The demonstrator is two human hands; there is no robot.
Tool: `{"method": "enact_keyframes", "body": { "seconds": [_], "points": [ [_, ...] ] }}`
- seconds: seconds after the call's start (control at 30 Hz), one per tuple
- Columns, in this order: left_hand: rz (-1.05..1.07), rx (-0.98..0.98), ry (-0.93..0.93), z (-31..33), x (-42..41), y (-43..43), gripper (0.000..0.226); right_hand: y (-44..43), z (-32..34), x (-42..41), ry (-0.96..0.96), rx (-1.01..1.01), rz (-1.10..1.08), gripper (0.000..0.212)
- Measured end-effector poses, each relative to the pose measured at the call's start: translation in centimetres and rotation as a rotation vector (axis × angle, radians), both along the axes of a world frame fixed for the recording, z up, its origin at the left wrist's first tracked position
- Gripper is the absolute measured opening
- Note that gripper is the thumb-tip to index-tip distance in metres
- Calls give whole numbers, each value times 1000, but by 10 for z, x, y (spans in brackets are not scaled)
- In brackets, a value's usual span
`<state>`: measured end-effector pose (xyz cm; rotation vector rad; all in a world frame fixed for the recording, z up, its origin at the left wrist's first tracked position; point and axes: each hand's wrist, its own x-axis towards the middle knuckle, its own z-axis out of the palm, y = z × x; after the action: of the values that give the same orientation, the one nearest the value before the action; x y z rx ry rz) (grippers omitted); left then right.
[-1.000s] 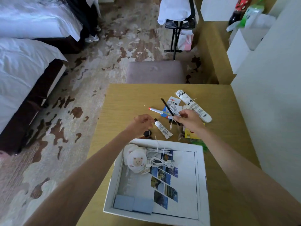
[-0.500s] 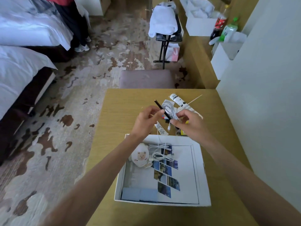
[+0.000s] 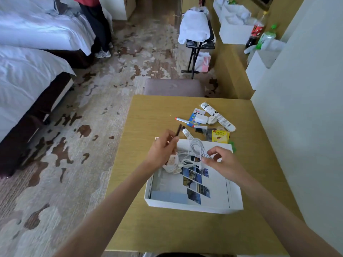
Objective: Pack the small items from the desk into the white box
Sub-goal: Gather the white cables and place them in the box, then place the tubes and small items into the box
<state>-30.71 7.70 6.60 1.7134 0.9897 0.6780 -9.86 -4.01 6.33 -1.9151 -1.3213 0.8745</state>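
Note:
The white box (image 3: 193, 205) lies open on the desk in front of me. Inside it are a small bear pouch (image 3: 171, 163), a coiled white cable (image 3: 185, 160) and a strip of photos (image 3: 196, 180). My left hand (image 3: 163, 151) hovers over the box's far left corner, pinching a thin black stick (image 3: 178, 130) that points away from me. My right hand (image 3: 220, 162) holds a second bundle of white cable (image 3: 197, 148) above the box. Behind the box lie a small white tube (image 3: 187, 134), a red-tipped pen (image 3: 182, 120), a long white tube (image 3: 217, 115) and yellow tea bags (image 3: 220, 136).
A grey stool (image 3: 173, 88) stands at the desk's far edge. A white wall (image 3: 300, 108) runs along the desk's right side. Two beds (image 3: 27, 75) are on the left across patterned carpet, and a person stands by the far one. Bottles (image 3: 259, 34) and white boxes sit on a far counter.
Both hands have drawn back from the pile behind the box to above the box. The black stick went from my right hand to my left; the right hand carried the white cable bundle along.

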Motion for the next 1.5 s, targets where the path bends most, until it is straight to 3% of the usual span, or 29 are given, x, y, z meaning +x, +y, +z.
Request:
{"method": "enact_keyframes", "body": {
  "seconds": [0.23, 0.33, 0.5, 0.63, 0.73, 0.97, 1.1, 1.3, 1.5],
  "points": [
    [-470, 364, 470, -33, -15, -15, 19, -15, -42, 2, -24, -270, -65, 21],
    [-618, 366, 613, -46, -11, -19, 27, -8, -52, 4, -35, -321, -91, 21],
    [-701, 340, 777, -64, 0, -29, 24, 2, -62, 0, -148, -267, 67, 15],
    [-724, 333, 856, -72, -2, -29, 22, 8, -70, -6, -360, -242, 214, 19],
    [-688, 346, 844, -73, -6, -27, 24, 15, -75, -11, -517, -183, 269, 20],
    [-458, 537, 635, -52, -10, -8, 25, 11, -84, -7, -610, 164, 253, 15],
    [-291, 623, 472, -36, -5, 10, 18, 13, -86, -9, -521, 107, 172, 18],
    [-136, 559, 423, -24, 18, 53, 17, 25, -58, 3, -361, -89, 204, 37],
    [-186, 254, 601, -37, 61, 108, 22, 46, -12, 23, -268, 167, 90, 11]
  ]
}}
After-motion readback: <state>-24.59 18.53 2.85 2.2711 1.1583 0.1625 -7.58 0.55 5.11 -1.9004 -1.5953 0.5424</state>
